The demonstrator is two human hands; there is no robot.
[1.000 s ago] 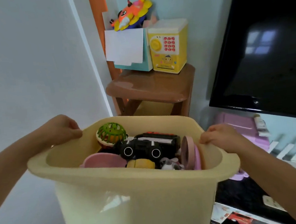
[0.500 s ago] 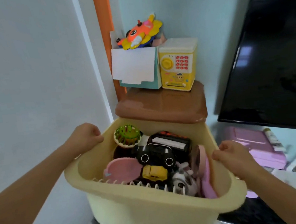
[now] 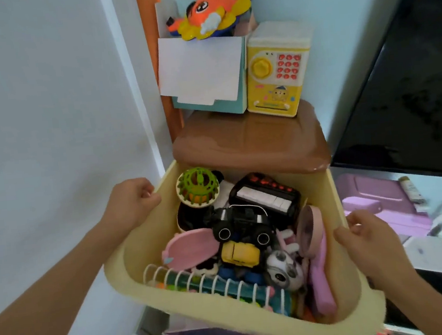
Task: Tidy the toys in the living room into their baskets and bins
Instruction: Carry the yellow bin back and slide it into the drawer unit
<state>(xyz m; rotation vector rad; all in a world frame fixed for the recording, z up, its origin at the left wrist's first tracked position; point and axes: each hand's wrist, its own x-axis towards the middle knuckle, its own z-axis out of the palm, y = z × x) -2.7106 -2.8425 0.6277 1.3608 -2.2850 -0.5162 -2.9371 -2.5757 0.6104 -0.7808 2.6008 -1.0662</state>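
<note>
Toys fill the cream bin (image 3: 360, 305), its far edge under the brown stool's (image 3: 250, 142) front edge. Left hand (image 3: 129, 201) and right hand (image 3: 363, 237) each grip a side rim. Tilting could spill the black truck (image 3: 241, 226), or the bin could knock the stool.
</note>
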